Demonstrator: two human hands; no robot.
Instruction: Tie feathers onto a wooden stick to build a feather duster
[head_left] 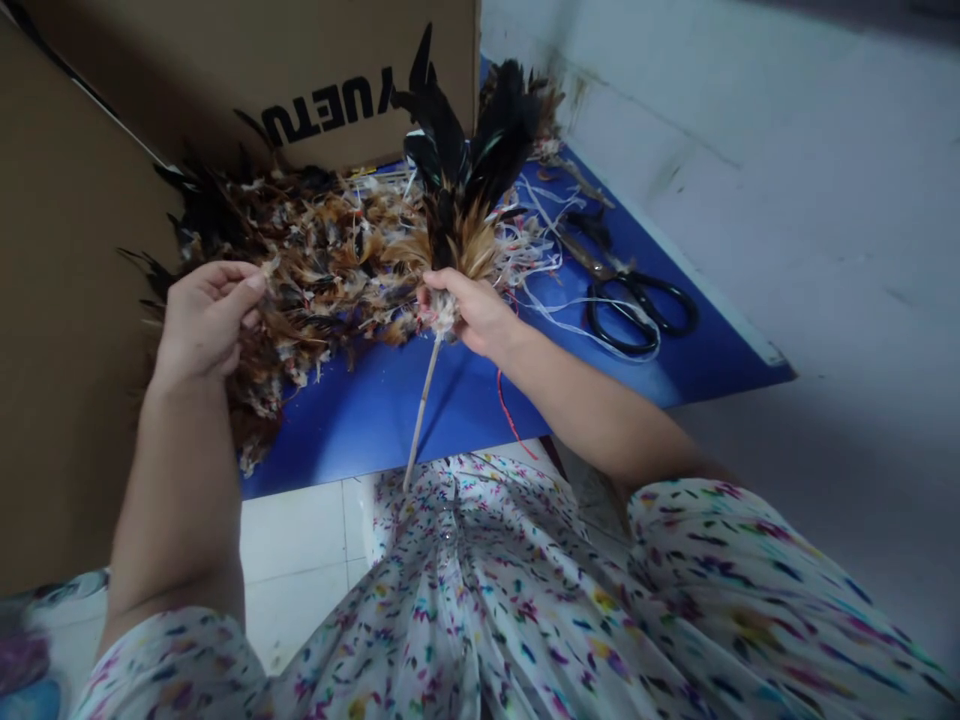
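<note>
My right hand (474, 312) is closed around the base of a feather duster (450, 215), where long black feathers and shorter brown ones meet a thin stick (423, 410). The stick slants down past the table's front edge. Pale quill ends show just under my fingers. At the left, my left hand (214, 315) pinches a small brown feather (270, 268) between thumb and fingers. It is above the left part of a wide heap of brown and black feathers (322, 240).
Black-handled scissors (637, 305) lie on the blue table (337, 410) at the right, among white plastic strings (544, 260). A red string (514, 415) hangs near the front edge. Cardboard boxes (195, 80) stand behind and left; a wall (735, 170) is at the right.
</note>
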